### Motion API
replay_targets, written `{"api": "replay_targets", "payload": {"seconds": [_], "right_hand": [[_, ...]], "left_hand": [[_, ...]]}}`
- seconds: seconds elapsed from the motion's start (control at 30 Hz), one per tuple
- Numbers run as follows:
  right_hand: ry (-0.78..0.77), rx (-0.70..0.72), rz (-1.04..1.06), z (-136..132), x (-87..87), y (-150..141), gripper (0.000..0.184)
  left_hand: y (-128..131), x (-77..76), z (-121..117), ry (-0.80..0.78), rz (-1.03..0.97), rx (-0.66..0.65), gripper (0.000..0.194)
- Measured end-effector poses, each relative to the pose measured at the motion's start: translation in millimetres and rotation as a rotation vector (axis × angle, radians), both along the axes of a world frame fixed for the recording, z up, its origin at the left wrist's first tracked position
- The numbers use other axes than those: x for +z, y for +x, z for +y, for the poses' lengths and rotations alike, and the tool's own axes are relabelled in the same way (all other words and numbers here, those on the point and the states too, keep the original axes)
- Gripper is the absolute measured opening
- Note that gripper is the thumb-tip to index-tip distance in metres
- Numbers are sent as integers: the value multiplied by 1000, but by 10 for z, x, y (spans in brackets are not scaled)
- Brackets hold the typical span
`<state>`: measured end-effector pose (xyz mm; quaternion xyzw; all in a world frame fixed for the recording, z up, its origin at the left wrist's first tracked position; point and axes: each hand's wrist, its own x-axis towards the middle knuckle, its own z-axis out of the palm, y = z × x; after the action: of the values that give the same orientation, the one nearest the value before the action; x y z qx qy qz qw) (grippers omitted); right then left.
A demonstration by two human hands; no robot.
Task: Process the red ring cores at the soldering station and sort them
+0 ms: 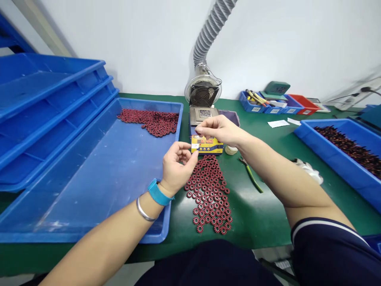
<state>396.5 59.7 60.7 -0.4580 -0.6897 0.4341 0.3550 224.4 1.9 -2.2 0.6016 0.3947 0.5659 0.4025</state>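
My left hand [180, 163] is in front of the yellow and blue digital device [207, 145], its fingers curled and the thumb apart from the index fingertip; nothing shows between them. Above the device's red display, my right hand [222, 129] is pinched, thumb against fingers. Whatever it holds is too small to make out. Below both hands, many small red ring-shaped cores with toothed edges [210, 194] lie spread on the green table [250, 218]. More red cores [160, 125] are heaped at the far end of the large blue tray [166, 222] on the left.
Behind the device stands a fan [204, 94] under a grey flexible duct [212, 29]. Green-handled cutters [253, 178] and a small round container [231, 150] lie to the right. A blue tray [333, 167] holds dark parts. Stacked blue trays [53, 115] rise at left; small bins [253, 104] stand behind.
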Motion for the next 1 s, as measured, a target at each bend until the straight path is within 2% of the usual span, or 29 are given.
{"api": "replay_targets", "payload": {"seconds": [0.1,0.27,0.47,0.57,0.73,0.87,1.0], "right_hand": [[-26,17,20,-27,-9,-25,35],[-6,28,-4,-15,-7,-5,32],[168,-170,-207,281,225,184,21],[99,-121,-169,300,279,162,22],[-54,29,48,-4,71,-80,27],[-112,47,160,-182,-87,-196,31],[-140,44,209,-221,-121,-211,33]], "left_hand": [[11,-10,38,-51,-44,-8,28],[13,-25,42,-91,-52,-35,25],[40,-74,33,-160,-34,-148,26],[44,-62,78,-236,-147,-129,29],[16,-11,142,-234,-288,-40,32],[1,2,134,-175,-302,2,31],[-1,23,118,-154,-306,7,29]]}}
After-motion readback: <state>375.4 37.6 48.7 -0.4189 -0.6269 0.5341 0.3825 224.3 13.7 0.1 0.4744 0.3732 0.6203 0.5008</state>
